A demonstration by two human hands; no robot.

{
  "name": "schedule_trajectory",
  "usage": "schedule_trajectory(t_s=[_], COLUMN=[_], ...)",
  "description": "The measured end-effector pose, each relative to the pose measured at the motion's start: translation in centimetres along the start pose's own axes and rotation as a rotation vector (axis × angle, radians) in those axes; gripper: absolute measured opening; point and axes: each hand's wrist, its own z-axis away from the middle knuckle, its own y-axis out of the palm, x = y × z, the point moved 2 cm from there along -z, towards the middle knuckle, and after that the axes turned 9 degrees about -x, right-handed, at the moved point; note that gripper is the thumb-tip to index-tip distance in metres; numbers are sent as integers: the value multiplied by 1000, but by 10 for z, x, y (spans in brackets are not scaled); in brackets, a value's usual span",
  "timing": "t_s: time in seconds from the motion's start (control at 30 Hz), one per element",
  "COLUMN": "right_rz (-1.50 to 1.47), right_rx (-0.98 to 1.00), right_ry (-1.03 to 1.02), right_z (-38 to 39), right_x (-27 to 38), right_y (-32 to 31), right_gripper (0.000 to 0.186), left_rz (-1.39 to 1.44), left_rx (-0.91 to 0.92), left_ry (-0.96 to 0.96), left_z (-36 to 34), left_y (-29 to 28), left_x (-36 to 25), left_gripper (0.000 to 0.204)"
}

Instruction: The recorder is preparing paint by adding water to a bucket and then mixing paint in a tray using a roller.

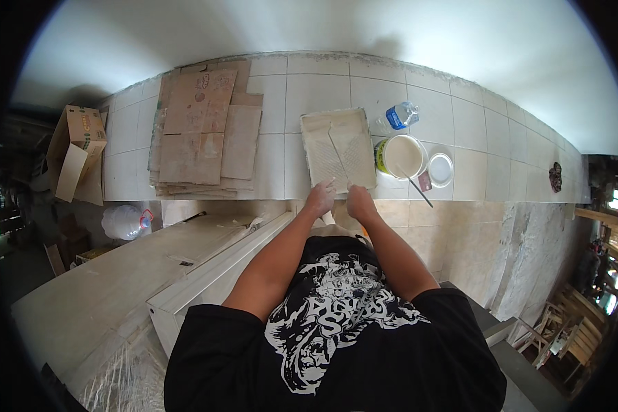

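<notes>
A shallow paint tray (309,147), coated in cream paint, lies on the white tiled counter in front of me. My left hand (321,198) is closed at the tray's near edge, its fingers curled over the rim. My right hand (360,202) is closed round the near end of a thin bent metal rod (338,152), which reaches forward over the tray. Whether a roller sits at its far end I cannot make out. Right of the tray stands an uncovered bucket of cream paint (401,156), with a thin stick (419,191) leaning out of it.
A clear bottle with a blue label (400,115) lies behind the bucket. The round white lid (441,169) sits right of it. Flattened cardboard (196,130) is stacked at left, beside an open box (82,147). A large clear jug (122,222) stands below the counter's left end.
</notes>
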Motion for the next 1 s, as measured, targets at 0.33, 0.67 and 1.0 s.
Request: schedule_trajectory(t_s=[0.33, 0.67, 1.0], right_rz=[-434, 55, -667], right_rx=[55, 56, 118], right_ry=[179, 15, 322], right_z=[7, 33, -19], right_x=[-17, -8, -20], right_y=[-49, -24, -19], right_gripper=[34, 19, 40], left_rz=[185, 124, 38], left_rx=[-82, -55, -82], left_ry=[-30, -89, 26], left_z=[-1, 15, 10], left_y=[-6, -5, -19], left_x=[25, 22, 27], left_gripper=[47, 46, 45])
